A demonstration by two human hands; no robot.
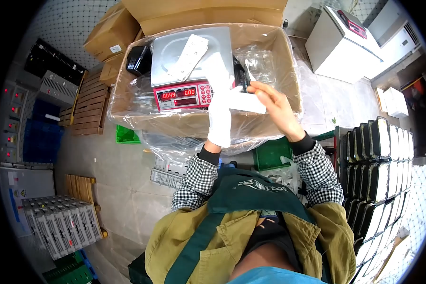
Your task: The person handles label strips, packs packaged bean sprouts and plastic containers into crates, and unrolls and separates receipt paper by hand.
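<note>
My left hand (217, 97) wears a white glove, its fingers reaching forward over the front of a red digital scale (180, 98). The fingers look stretched out, though glare blurs their outline. Between my two hands lies a plain white flat piece (247, 102), whose kind I cannot make out. My bare right hand (278, 110) has its fingers bent round the right end of this piece. On the scale's metal pan (167, 56) rests a white strip with openings (190, 57), like a socket strip, lying at a slant. Red digits glow on the display.
The scale sits on a large plastic-lined carton (288, 61) with clear bags and black parts (139, 60) inside. Stacked black-and-white units (369, 142) stand at right. A green crate (272, 155) is below the carton; wooden pallets (87, 104) and grey stacked units (64, 222) are at left.
</note>
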